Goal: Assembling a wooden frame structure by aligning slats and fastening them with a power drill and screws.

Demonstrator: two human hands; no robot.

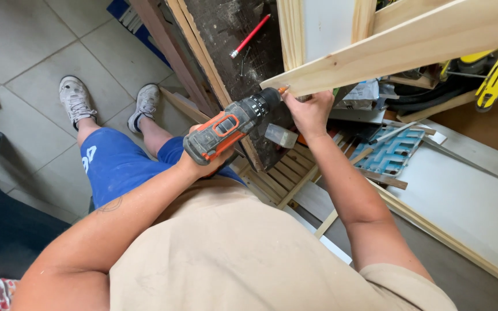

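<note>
drill [229,128] x1 | hands x2 | red pencil [250,35] x1 | shoes x3 | pine board [399,43] x1

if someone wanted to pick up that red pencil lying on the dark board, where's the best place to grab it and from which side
Probably the middle of the red pencil, pinched across its thin shaft from above. It lies flat and slanted on the dark board, so only its top and long sides are free. The pale wood frame stands close to its upper end, so coming in from over the open board looks easier.
</note>
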